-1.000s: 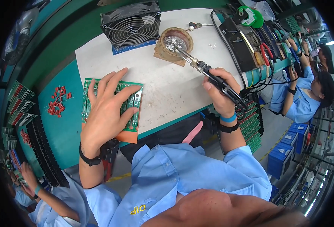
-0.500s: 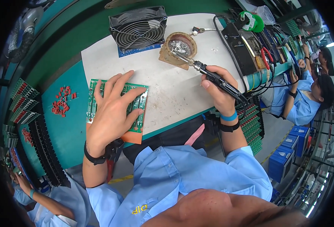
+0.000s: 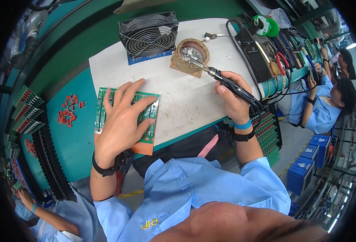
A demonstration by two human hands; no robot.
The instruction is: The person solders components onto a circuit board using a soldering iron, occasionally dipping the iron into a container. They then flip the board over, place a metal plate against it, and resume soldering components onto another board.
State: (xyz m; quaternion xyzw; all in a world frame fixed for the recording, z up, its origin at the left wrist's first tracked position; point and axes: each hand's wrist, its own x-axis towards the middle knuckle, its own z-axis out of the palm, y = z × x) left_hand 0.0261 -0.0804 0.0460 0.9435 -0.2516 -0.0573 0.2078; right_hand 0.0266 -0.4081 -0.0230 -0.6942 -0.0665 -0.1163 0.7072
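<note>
head view, circuit board (image 3: 148, 112) partly hidden, left hand (image 3: 122, 117) atop

1. Head-worn and high, it's the left of two fisheyes, staring steeply down!
2. Close range here: the table (image 3: 77, 161) spans the upper middle, a blue shirt (image 3: 214, 181) crowds the lower edge right below!
3. Wide sweep, straight lines bowing rimward!

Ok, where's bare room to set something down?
White sheet, between circuit board and right hand, though specked; green mat, below red components, between black strips and left hand. Crowded: right side, with green spool and red-handled tool.
</note>
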